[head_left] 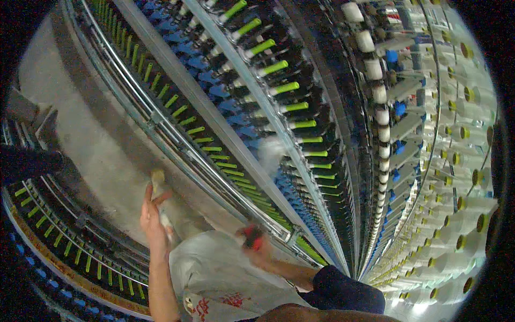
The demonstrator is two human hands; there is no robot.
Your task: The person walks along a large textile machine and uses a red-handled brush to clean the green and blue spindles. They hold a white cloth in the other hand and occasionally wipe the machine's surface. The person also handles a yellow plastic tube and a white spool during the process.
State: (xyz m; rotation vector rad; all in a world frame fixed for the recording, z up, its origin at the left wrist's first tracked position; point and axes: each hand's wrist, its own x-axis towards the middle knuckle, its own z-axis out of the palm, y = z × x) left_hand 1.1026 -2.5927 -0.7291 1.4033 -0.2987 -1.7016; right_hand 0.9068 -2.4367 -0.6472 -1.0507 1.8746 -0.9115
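Observation:
My left hand (154, 219) is raised over the aisle, its fingers around a slim pale object with a yellowish end (157, 176). I cannot make out its kind. My right hand (256, 251), smeared by motion, is beside the machine's lower rail. In its grip is a small red and black object (251, 236), too blurred to name. Between my forearms hangs a light grey apron (225, 265) with red print.
On the right runs a long spinning frame with green bobbin tubes (276, 68), metal rails (177, 145), white rollers (372, 68) and hanging white yarn packages (469, 231). Another machine with green tubes (67, 248) borders the left. Grey floor (96, 112) lies between them.

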